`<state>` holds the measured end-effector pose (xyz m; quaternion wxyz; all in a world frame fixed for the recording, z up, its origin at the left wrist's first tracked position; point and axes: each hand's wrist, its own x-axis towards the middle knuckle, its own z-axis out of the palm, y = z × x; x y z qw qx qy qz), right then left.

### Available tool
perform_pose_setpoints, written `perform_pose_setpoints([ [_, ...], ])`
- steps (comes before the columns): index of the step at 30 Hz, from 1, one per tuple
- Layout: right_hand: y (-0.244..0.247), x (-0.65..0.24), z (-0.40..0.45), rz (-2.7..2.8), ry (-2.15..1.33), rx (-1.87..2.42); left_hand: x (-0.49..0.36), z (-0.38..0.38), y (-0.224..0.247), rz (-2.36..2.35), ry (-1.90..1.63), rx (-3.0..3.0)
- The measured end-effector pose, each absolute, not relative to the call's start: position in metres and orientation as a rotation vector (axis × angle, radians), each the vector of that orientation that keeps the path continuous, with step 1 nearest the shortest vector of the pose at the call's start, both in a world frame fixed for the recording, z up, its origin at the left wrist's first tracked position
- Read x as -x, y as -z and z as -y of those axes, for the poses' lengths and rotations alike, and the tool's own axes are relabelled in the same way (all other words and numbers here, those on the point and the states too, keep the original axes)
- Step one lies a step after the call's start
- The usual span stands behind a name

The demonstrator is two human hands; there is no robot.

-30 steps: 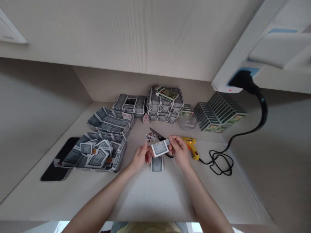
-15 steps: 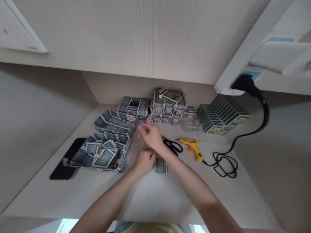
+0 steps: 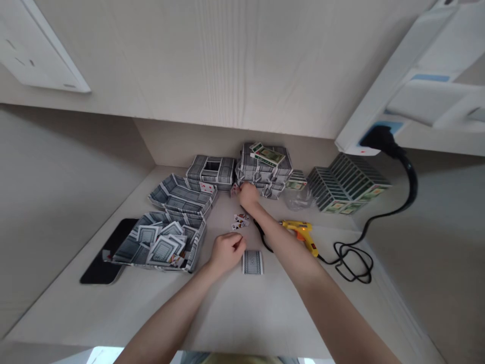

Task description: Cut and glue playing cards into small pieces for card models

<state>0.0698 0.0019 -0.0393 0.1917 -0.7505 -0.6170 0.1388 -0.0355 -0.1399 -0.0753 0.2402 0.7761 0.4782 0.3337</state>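
My left hand (image 3: 227, 251) rests on the desk with fingers curled and thumb pressed in; whatever it may hold is hidden. My right hand (image 3: 249, 194) is stretched forward, its fingers closed at the edge of a red-marked playing card (image 3: 234, 190) by the back boxes. Between the hands lie small cut face-card pieces (image 3: 240, 221). Beside my left hand a patterned playing card or stack (image 3: 252, 262) lies back up. Black-handled scissors (image 3: 261, 236) are mostly covered by my right forearm. Left of my hands, an open card-covered box (image 3: 127, 248) holds loose cards.
A yellow glue gun (image 3: 297, 227) lies at right, its black cord (image 3: 352, 253) coiled and plugged in above. Card-covered boxes (image 3: 264, 163) and striped card-box stacks (image 3: 333, 184) line the back. A black phone (image 3: 100, 270) lies partly beneath the open box.
My right hand has moved forward from beside my left hand to the card by the back boxes. The cut face-card pieces have come into view. My left hand has stayed nearly in place.
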Motion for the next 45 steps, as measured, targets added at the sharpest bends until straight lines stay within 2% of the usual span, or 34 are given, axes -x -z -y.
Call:
perform_pose_setpoints([
  [9, 0.018, -0.088, 0.020, 1.660, -0.438, 1.890, 0.039, 0.139, 0.075, -1.358, -0.969, -2.019],
  [13, 0.017, -0.097, 0.057, 1.363, -0.918, 1.564, 0.041, 0.138, 0.069, -1.358, -1.159, -1.696],
  [15, 0.022, -0.098, 0.081, 1.349, -1.027, 1.522, 0.042, 0.136, 0.068, -1.320, -1.244, -1.554],
  [20, 0.039, -0.102, 0.134, 1.373, -1.453, 1.320, 0.043, 0.131, 0.072, -1.338, -1.167, -1.565],
  [22, 0.042, -0.112, 0.142, 1.483, -1.335, 1.385, 0.042, 0.130, 0.075, -1.398, -1.129, -1.623],
  [27, 0.039, -0.166, 0.146, 1.561, -0.387, 2.017, 0.041, 0.128, 0.082, -1.450, -1.145, -1.556],
  [31, 0.041, -0.208, 0.153, 1.510, -0.113, 2.553, 0.040, 0.127, 0.082, -1.494, -1.138, -1.563],
  [36, 0.055, -0.219, 0.157, 1.386, -0.266, 2.747, 0.040, 0.128, 0.080, -1.467, -1.098, -1.729],
  [45, 0.057, -0.230, 0.156, 1.369, -0.373, 2.651, 0.040, 0.127, 0.086, -1.588, -1.087, -1.714],
])
